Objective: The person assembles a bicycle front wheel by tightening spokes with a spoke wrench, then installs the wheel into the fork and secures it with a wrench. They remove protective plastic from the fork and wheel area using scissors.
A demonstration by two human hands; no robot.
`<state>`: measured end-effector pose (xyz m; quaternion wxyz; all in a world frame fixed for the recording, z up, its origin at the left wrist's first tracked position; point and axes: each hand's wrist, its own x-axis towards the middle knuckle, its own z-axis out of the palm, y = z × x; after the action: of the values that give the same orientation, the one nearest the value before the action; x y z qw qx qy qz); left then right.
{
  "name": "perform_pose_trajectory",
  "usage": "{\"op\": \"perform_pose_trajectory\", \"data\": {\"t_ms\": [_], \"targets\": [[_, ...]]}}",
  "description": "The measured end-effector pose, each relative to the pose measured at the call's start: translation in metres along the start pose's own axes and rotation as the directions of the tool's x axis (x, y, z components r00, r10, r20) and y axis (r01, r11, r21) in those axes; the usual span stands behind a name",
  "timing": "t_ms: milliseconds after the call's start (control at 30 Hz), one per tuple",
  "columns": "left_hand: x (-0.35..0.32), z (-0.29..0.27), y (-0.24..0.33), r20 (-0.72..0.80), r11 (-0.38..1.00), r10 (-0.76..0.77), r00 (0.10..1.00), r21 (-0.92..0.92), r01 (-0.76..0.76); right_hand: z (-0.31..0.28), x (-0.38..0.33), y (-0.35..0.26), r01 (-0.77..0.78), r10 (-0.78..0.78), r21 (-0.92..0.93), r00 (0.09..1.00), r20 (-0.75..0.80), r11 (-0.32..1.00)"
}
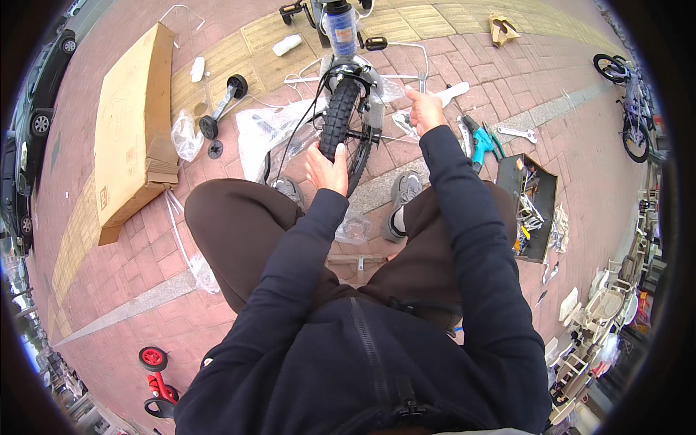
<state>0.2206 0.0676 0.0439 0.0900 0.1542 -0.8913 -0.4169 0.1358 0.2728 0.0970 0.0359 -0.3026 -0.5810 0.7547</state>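
Observation:
A small bicycle stands upright in front of me, its black knobby front tire (339,116) pointing toward me between my feet. My left hand (326,171) is closed round the near left side of that tire, the thumb along the tread. To the right of the wheel, my right hand (425,110) is held up in the air with its fingers curled in. Whatever it may grip is too small or hidden to make out. A wrapped fork leg (374,109) stands between the right hand and the tire. Clear plastic wrapping (268,134) lies under the wheel.
An open toolbox (549,246) full of tools stands right of my knee, near a teal power tool (481,143) and a wrench (517,134). Leftward lie a large cardboard box (130,123) and training wheels (222,109). A red wheeled toy (158,384) is behind me at left.

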Motion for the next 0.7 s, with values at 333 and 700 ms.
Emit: {"op": "perform_pose_trajectory", "data": {"t_ms": [333, 700], "targets": [[0.019, -0.006, -0.01, 0.021, 0.972, 0.116, 0.993, -0.206, -0.11, -0.039, -0.038, -0.001, -0.075, 0.075, -0.003, 0.997, 0.006, 0.997], [0.029, 0.001, 0.009, -0.245, 0.837, 0.544, 0.803, 0.088, -0.54, -0.061, 0.016, 0.116, -0.454, 0.433, -0.312, 0.891, -0.138, 0.835]]}}
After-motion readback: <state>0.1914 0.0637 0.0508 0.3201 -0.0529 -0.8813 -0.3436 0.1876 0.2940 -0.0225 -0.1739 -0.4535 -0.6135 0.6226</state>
